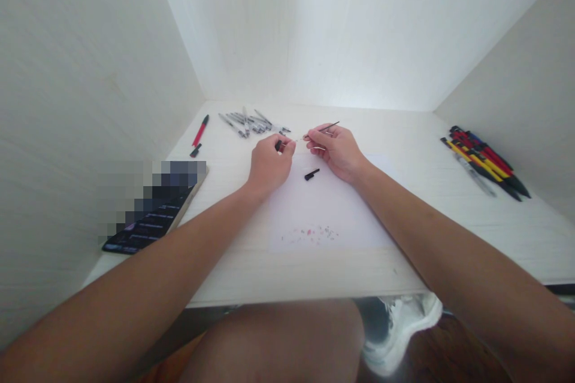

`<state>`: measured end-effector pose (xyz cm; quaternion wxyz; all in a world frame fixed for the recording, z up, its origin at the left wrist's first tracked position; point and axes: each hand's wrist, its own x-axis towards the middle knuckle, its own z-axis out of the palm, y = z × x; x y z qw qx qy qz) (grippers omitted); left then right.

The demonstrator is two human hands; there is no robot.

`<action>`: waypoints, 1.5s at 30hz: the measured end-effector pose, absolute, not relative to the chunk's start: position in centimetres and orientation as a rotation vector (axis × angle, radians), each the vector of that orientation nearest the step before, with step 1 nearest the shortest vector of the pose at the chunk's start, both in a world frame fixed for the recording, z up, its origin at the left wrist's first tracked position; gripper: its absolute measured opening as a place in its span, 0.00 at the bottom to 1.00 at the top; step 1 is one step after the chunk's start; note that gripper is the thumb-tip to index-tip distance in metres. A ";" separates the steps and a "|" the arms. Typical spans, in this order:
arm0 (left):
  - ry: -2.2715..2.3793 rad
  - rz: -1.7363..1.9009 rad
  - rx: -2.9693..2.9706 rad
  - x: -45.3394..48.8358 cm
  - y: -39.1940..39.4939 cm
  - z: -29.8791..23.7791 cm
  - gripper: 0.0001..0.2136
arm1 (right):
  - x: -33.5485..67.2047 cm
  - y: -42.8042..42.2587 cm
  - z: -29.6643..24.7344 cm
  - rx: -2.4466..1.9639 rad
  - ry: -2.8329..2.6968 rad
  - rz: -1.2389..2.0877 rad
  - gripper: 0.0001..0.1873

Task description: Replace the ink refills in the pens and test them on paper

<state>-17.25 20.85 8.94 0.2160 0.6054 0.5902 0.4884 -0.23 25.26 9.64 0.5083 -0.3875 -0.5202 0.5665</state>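
Observation:
Over the top of a white paper sheet [332,215], my two hands come close together, fingertips a short gap apart. My left hand [272,163] is closed in a pinch on a small black pen part [279,145], most of it hidden by the fingers. A thin dark pen refill [331,126] is pinched in my right hand [335,149], its narrow tip pointing at the left fingers. Below the hands, a black pen cap [311,175] lies on the paper. Small red and dark marks or specks [309,232] dot the sheet's near part.
Several clear pen barrels [254,124] lie behind my left hand. At the left are a red pen barrel [200,131], another black cap [196,150] and a propped dark-screened device [146,226]. Several red, yellow and black pens [485,158] form a pile at right, near the side wall.

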 end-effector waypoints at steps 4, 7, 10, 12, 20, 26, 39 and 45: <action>1.637 1.366 1.684 -17.3 20.9 8.9 0.06 | -0.2 25.4 9.5 -0.929 -1.284 1.355 0.13; 1.640 1.366 1.685 -17.2 20.8 9.1 0.06 | -0.2 25.4 9.4 -0.931 -1.283 1.341 0.13; 1.637 1.354 1.678 -17.2 20.7 9.2 0.06 | -0.2 25.5 9.4 -0.919 -1.287 1.345 0.14; 1.632 1.346 1.682 -17.1 20.6 9.3 0.06 | -0.1 25.5 9.4 -0.908 -1.306 1.354 0.15; 1.617 1.341 1.691 -17.2 20.4 9.2 0.06 | 0.0 25.5 9.3 -0.912 -1.412 1.331 0.20; 1.556 1.364 1.725 -17.1 20.3 9.2 0.06 | 0.2 25.1 10.0 -0.912 -1.388 1.423 0.25; 1.464 1.406 1.710 -16.6 19.9 9.3 0.06 | 0.3 24.6 10.6 -0.875 -1.409 1.564 0.24; 1.444 1.445 1.693 -16.6 19.9 9.4 0.05 | 0.3 24.6 10.6 -0.870 -1.445 1.521 0.20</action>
